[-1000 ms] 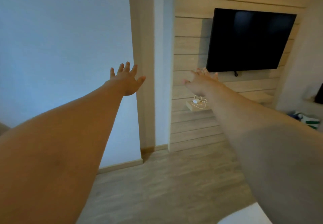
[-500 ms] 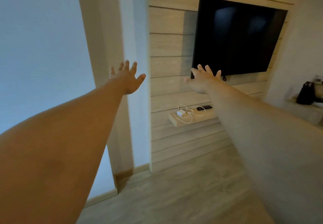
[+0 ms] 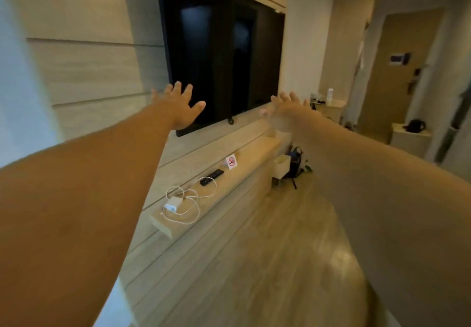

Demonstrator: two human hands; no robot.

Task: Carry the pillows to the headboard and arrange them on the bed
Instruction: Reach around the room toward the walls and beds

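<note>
Both my arms stretch straight out in front of me at chest height. My left hand (image 3: pixel 178 108) is empty with its fingers spread, in front of the lower left corner of the wall TV. My right hand (image 3: pixel 286 112) is empty too, fingers apart, a little to the right of the TV's lower edge. No pillow, bed or headboard is in view.
A black TV (image 3: pixel 224 53) hangs on a wood-panelled wall. Below it a narrow shelf (image 3: pixel 254 158) carries a white charger with cable (image 3: pixel 175 204), a remote (image 3: pixel 211 176) and a no-smoking sign (image 3: pixel 231 161). A dark backpack (image 3: pixel 294 163) stands on the wooden floor (image 3: pixel 267 263). A door (image 3: pixel 397 71) is at far right.
The view has swung to the right: the white wall has slid out at the left, the TV and shelf are now centred, and the doorway area has appeared. Both hands stay outstretched and empty.
</note>
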